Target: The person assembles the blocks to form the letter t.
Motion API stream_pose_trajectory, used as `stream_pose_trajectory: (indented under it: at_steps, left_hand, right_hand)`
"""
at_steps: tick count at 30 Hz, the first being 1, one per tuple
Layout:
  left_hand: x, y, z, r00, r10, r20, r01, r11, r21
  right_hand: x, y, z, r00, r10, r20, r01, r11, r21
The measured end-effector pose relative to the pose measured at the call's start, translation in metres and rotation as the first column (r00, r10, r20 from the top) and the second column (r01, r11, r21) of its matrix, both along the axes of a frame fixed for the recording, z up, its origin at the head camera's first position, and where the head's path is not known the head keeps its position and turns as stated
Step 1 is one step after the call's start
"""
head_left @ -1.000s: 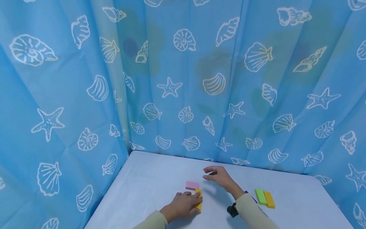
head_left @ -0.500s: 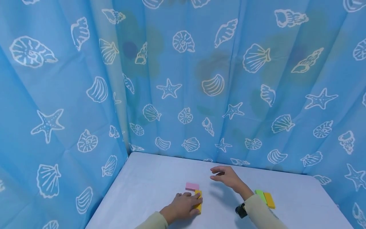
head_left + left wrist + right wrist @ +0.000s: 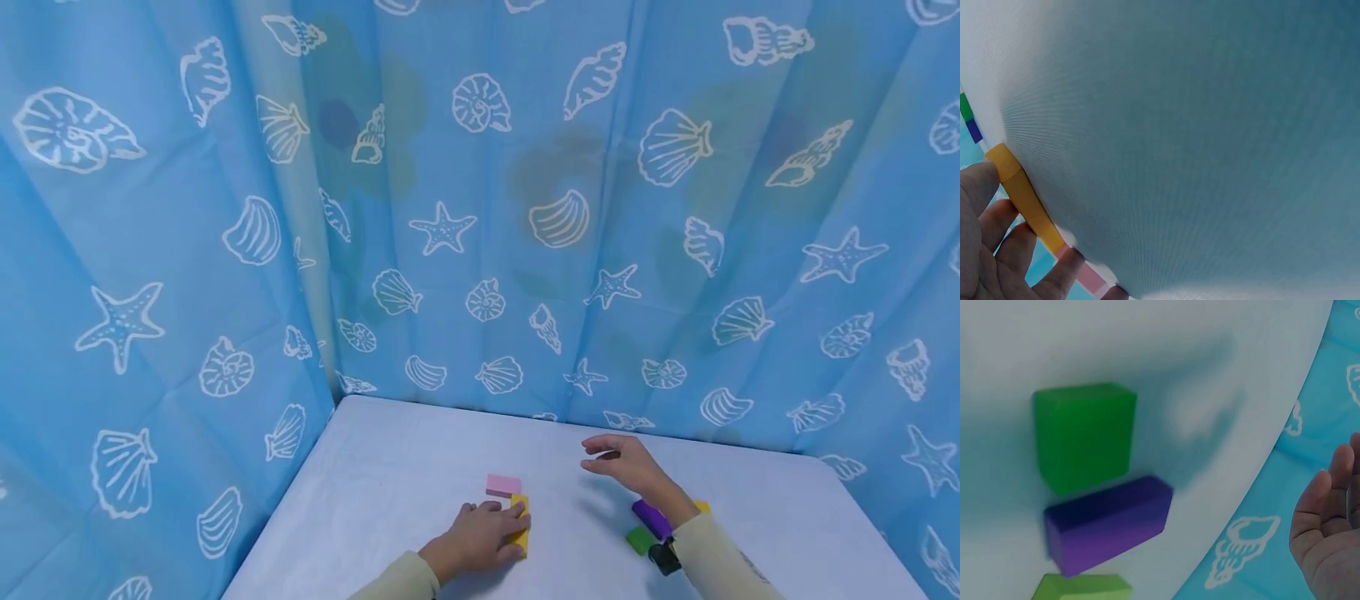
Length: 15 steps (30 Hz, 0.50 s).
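Observation:
My left hand (image 3: 480, 535) rests low over a yellow block (image 3: 522, 542), thumb at its near end and index finger at its far end. In the left wrist view, thumb and fingers lie along one side of the yellow block (image 3: 1030, 203). A pink block (image 3: 503, 484) lies just beyond it; a fingertip touches the pink block (image 3: 1090, 279) there. My right hand (image 3: 628, 462) hovers above the table with loosely bent fingers, holding nothing. Below its forearm lie a purple block (image 3: 650, 518) and a green block (image 3: 640, 540).
An orange-yellow block (image 3: 702, 506) is mostly hidden behind the right forearm. A lime block (image 3: 1082, 589) shows at the bottom of the right wrist view. The white table (image 3: 397, 467) meets a blue shell-patterned curtain (image 3: 465, 333) at the back and left. A black device (image 3: 664, 557) sits on the right wrist.
My right hand has moved rightward across the table; the purple and green blocks have come into sight while its forearm now covers the lime block. My left hand stays on the yellow block.

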State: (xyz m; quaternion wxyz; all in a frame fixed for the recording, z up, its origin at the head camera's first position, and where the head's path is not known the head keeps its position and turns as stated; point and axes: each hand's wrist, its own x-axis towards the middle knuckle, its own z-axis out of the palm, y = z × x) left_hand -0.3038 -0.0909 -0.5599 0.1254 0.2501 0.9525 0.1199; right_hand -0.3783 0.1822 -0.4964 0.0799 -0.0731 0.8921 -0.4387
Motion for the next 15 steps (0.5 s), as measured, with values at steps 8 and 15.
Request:
stream_pose_trajectory:
  at_steps: [8,15]
  left_hand:
    - [0.001,0.000,0.002,1.000,0.000,0.009,0.000,1.000,-0.005]
    - [0.002,0.000,0.002,1.000,-0.008,-0.002,0.008,1.000,-0.006]
  right_hand:
    - [0.004,0.018,-0.001,1.000,-0.018,0.003,0.018,1.000,0.013]
    - [0.008,0.030,-0.003,0.999,-0.044,0.014,0.043,0.998,0.053]
